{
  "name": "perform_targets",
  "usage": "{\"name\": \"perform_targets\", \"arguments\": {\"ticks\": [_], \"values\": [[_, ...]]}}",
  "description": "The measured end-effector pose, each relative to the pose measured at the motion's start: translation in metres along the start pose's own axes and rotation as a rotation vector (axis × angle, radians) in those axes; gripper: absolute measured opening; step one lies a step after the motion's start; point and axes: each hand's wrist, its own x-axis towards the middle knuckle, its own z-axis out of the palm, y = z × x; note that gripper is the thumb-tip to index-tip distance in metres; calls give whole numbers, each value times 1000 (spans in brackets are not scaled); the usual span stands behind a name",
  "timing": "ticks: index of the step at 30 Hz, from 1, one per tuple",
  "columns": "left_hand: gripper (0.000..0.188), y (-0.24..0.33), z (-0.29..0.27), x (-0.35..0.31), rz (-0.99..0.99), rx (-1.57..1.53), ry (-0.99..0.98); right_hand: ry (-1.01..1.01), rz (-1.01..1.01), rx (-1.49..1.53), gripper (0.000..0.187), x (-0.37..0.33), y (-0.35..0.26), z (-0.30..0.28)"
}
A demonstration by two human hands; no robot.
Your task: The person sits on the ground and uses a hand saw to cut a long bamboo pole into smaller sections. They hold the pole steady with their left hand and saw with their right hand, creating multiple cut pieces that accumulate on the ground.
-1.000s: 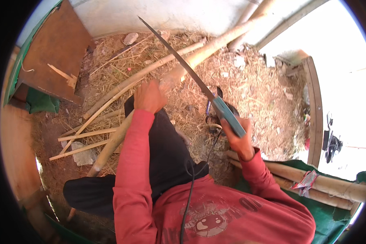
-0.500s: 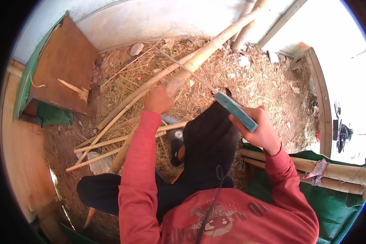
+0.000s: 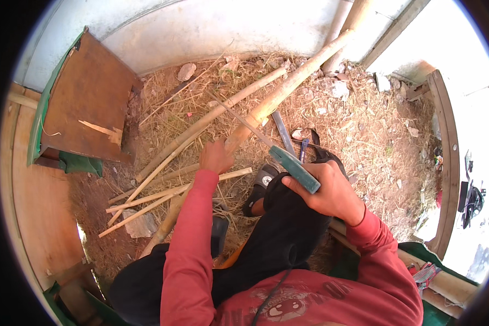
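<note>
Both grips look closed to me: right hand [image 3: 331, 189] round the saw [image 3: 294, 169], left hand [image 3: 215, 157] on the pole [image 3: 288, 91]; I'd keep strokes light and square

The earth floor [image 3: 95, 198] is largely covered by loose straw [image 3: 358, 122]. A thinner bamboo pole [image 3: 263, 82] and several split strips [image 3: 146, 201] are laid across it. A pale slab [image 3: 140, 225] is partly overlapped by the strips.
</note>
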Motion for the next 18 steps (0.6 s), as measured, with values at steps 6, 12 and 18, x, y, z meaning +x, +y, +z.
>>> {"name": "perform_targets", "arguments": {"ticks": [6,12,18], "values": [[41,8,-1,0,17,7,-11,63,-4,9,27,-11,7,14],[44,-6,0,13,7,76,-98,65,-20,-14,31,-1,-2,21],[50,-38,-5,59,5,145,-81,182,-46,-2,33,27,2,56]]}}
